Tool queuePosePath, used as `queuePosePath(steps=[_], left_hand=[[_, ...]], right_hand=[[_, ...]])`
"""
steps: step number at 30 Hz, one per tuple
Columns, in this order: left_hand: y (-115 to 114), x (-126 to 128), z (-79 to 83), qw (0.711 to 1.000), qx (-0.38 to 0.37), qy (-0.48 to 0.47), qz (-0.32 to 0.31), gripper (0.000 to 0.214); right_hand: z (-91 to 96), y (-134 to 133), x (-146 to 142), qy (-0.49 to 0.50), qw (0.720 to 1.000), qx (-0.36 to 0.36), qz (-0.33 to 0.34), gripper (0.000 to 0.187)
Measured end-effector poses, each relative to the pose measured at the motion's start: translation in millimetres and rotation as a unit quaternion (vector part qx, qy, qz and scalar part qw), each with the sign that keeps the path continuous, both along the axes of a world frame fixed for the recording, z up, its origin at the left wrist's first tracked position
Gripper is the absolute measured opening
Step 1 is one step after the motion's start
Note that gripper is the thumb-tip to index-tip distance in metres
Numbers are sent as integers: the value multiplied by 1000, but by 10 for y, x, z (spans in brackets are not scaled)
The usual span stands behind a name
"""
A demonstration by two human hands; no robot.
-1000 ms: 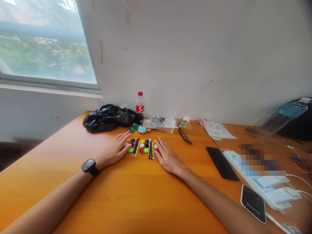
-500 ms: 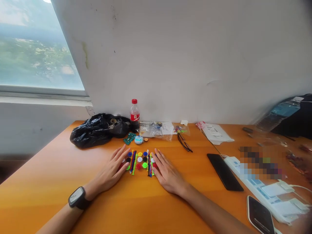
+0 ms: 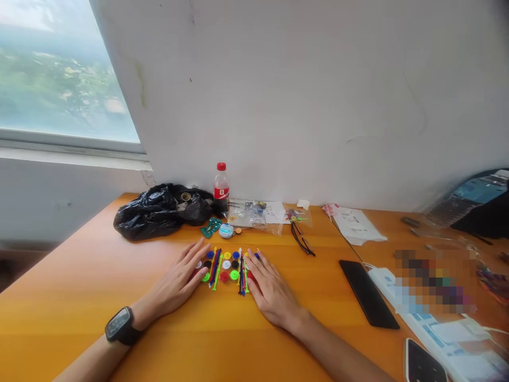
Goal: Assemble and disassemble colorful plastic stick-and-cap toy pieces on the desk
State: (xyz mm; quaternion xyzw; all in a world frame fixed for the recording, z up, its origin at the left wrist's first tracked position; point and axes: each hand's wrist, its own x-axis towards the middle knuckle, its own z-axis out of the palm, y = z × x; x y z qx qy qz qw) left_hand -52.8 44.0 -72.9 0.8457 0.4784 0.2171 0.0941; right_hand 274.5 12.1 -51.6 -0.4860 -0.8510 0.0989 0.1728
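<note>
Small coloured plastic discs lie in rows on the table, among them a yellow disc (image 3: 226,255), a red disc (image 3: 224,277) and a green disc (image 3: 234,275). Between the rows are two bundles of thin plastic arrows, a left bundle (image 3: 215,269) and a right bundle (image 3: 242,273). My left hand (image 3: 181,278) rests flat at the left end, fingers apart, partly over the outer discs. At the right end my right hand (image 3: 274,286) lies flat with spread fingers, covering some discs beside the right bundle. Neither hand grips anything.
A black plastic bag (image 3: 159,212), a cola bottle (image 3: 221,190), a small round blue-white case (image 3: 226,231) and clear packets (image 3: 254,215) stand at the back. To the right are glasses (image 3: 302,240), a black phone (image 3: 368,293) and a power strip (image 3: 423,329).
The camera view has shifted slightly. My right fingers have slid a little left over the discs near the right arrows. The left hand stays nearly in place.
</note>
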Motion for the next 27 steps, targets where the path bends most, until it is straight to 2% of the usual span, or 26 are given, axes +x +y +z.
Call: queuePosePath(steps=[5,13,27], left_hand=[[22,3,0,1000,-2,-4,1,60],[51,12,47,1000,-3,-12,-5,59],[130,48,14,1000,3,18,-13,63]], right_hand=[[-11,30,-8,4,1000,6,9,57],[-29,46,-35,22,1000,5,-13,55],[-191,139,-10,45,999,28,-6,56]])
